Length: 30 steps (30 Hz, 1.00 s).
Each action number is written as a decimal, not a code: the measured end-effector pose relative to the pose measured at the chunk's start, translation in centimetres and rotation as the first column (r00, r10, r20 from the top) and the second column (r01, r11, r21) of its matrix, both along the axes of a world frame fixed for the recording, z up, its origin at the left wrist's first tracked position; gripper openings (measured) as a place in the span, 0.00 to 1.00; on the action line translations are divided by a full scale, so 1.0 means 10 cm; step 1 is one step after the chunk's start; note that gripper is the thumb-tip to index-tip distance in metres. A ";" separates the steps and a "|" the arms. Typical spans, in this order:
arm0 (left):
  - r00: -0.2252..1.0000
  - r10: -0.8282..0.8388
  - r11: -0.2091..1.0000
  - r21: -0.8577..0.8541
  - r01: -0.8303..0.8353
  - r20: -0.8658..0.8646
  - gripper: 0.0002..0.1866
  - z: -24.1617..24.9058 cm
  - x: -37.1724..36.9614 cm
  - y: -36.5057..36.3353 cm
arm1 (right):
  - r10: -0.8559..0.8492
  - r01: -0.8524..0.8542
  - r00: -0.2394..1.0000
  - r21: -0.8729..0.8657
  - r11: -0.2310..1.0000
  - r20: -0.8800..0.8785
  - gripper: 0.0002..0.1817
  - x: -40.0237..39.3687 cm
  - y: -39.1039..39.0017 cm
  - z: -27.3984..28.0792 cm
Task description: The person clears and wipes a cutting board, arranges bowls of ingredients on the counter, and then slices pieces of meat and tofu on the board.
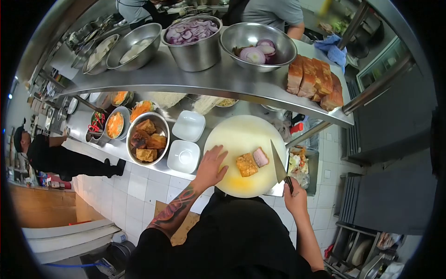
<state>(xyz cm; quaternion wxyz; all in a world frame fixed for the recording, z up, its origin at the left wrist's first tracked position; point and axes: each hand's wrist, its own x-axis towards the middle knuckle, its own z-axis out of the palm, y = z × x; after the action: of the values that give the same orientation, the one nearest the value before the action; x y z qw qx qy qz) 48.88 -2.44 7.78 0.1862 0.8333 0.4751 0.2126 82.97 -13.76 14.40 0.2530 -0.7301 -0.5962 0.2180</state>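
Observation:
My left hand (212, 165) is open, fingers spread, over the left edge of the round white cutting board (237, 135). It holds nothing. My right hand (295, 195) grips the black handle of a large knife (279, 162), whose blade points up and away over the board's right side. Between my hands lie a golden-crusted piece of pork (246, 165) and, touching or close to its right, a smaller cut piece (261, 157) with pale pink meat facing up. The blade is apart from both pieces.
A steel bowl (131, 158) of browned pork chunks and two white square dishes (184, 157) stand left of the board. The steel shelf (186, 83) above holds onion bowls and roasted pork slabs (309, 79). A person in black (55, 156) stands far left; others are behind the shelf.

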 end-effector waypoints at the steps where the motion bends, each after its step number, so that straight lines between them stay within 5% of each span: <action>1: 1.000 0.006 1.000 0.000 -0.006 0.000 0.32 0.02 -0.01 -0.02 | -0.002 0.001 0.999 -0.028 1.000 -0.033 0.16 0.00 0.00 0.04; 4: 0.989 -0.036 0.999 0.034 0.041 -0.141 0.31 0.05 0.01 -0.05 | 0.052 -0.048 0.996 0.055 0.997 -0.079 0.18 -0.13 0.02 0.38; 8: 0.944 0.092 0.995 -0.068 -0.074 0.316 0.31 0.14 0.12 -0.05 | 0.088 -0.091 0.995 -0.086 0.992 -0.038 0.20 -0.36 0.00 0.90; 13: 0.885 0.088 0.985 -0.174 -0.008 0.457 0.34 0.10 0.41 -0.16 | 0.242 -0.232 0.969 -0.154 0.960 0.055 0.20 -0.51 -0.02 1.18; 30: 0.926 0.059 0.994 -0.103 -0.022 0.373 0.38 0.00 0.59 -0.09 | 0.335 -0.287 0.918 -0.229 0.930 0.211 0.20 -0.68 -0.01 1.21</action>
<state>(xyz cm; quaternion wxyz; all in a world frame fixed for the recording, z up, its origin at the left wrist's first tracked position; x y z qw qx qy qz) 54.73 -3.29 7.81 0.3093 0.7571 0.4577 0.3487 76.20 -13.90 26.51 0.0666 -0.6681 -0.7077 0.2199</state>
